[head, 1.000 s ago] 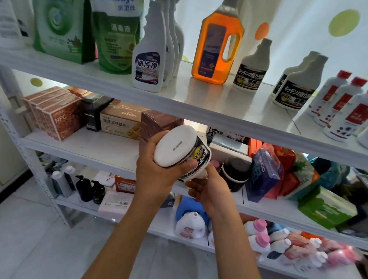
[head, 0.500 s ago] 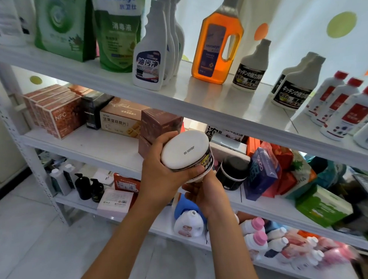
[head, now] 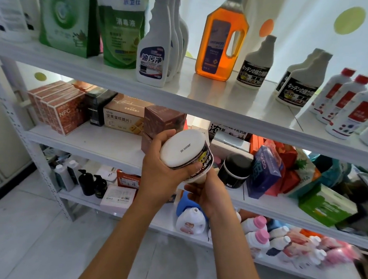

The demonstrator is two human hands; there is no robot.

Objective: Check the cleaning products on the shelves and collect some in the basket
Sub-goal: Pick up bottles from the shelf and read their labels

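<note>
I hold a white bottle with a black label (head: 185, 150) tipped over, its flat white base turned towards me, in front of the second shelf. My left hand (head: 161, 167) grips it around the base end, fingers over the top and thumb below. My right hand (head: 209, 196) grips its lower neck end from underneath; the neck is hidden by the fingers. More bottles with the same black label (head: 253, 73) stand on the top shelf (head: 197, 99). No basket is in view.
The top shelf carries green refill pouches (head: 123, 30), white spray bottles (head: 151, 63), an orange jug (head: 221, 36) and red-capped bottles (head: 359, 107). Boxes (head: 122, 117) and a black jar (head: 235, 170) sit on the second shelf. Lower shelves hold pink-capped bottles (head: 259, 232).
The bottle and both hands have shifted slightly lower and rightwards in view, with the base turned more squarely at me. The grips are unchanged.
</note>
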